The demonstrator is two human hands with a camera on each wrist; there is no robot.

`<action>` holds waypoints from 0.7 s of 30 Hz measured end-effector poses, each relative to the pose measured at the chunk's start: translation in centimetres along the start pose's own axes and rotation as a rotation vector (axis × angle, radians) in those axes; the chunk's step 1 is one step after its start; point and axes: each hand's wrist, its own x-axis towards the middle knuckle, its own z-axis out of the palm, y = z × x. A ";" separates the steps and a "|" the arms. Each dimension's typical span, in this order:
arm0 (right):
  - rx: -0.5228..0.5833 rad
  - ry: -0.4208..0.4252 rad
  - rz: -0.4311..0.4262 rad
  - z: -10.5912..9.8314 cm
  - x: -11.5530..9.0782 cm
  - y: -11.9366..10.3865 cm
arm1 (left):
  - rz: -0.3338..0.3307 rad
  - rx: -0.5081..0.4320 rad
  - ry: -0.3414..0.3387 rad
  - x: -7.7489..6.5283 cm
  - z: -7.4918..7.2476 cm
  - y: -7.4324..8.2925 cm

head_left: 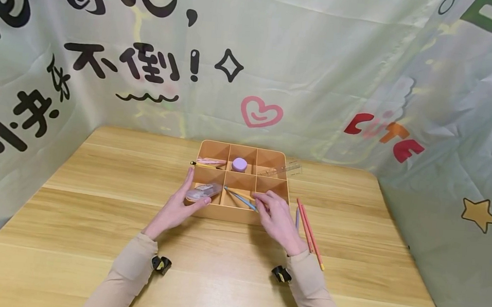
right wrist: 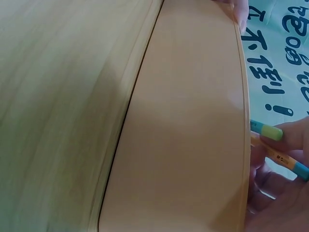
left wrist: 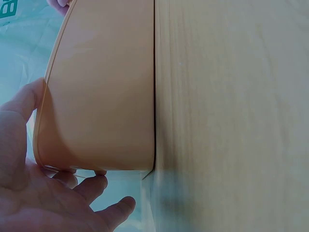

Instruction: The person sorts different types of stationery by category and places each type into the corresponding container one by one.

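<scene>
An orange-brown organizer box with several compartments sits on the table. My left hand holds its front left corner; in the left wrist view the thumb touches the rim and the fingers lie along the side wall. With my right hand I pinch a yellow-orange pencil and a blue pencil over the front rim. Their far ends lie in the front middle compartment. A translucent purplish-grey item lies in the front left compartment, close to my left hand.
At the back of the box are pink and yellow pencils, a round purple-topped item and a clear ruler jutting past the right rim. Red pencils and a bluish pencil lie right of the box. Printed cloth surrounds the table.
</scene>
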 end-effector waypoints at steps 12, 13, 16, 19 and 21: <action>-0.023 -0.031 0.010 0.1 -0.3 -0.4 | 0.004 -0.008 0.003 0.0 -0.1 -0.1; -0.025 -0.024 0.006 0.1 -0.4 -0.3 | 0.005 -0.009 0.002 -0.1 0.0 -0.1; -0.011 0.028 -0.010 -0.3 -0.6 0.1 | 0.010 -0.016 0.003 0.0 0.0 0.0; 0.030 0.099 -0.019 -1.1 -0.8 0.8 | 0.014 -0.018 0.004 0.0 0.0 0.1; 0.077 0.143 -0.025 -1.7 -0.9 1.4 | 0.013 -0.019 0.004 0.0 -0.1 0.1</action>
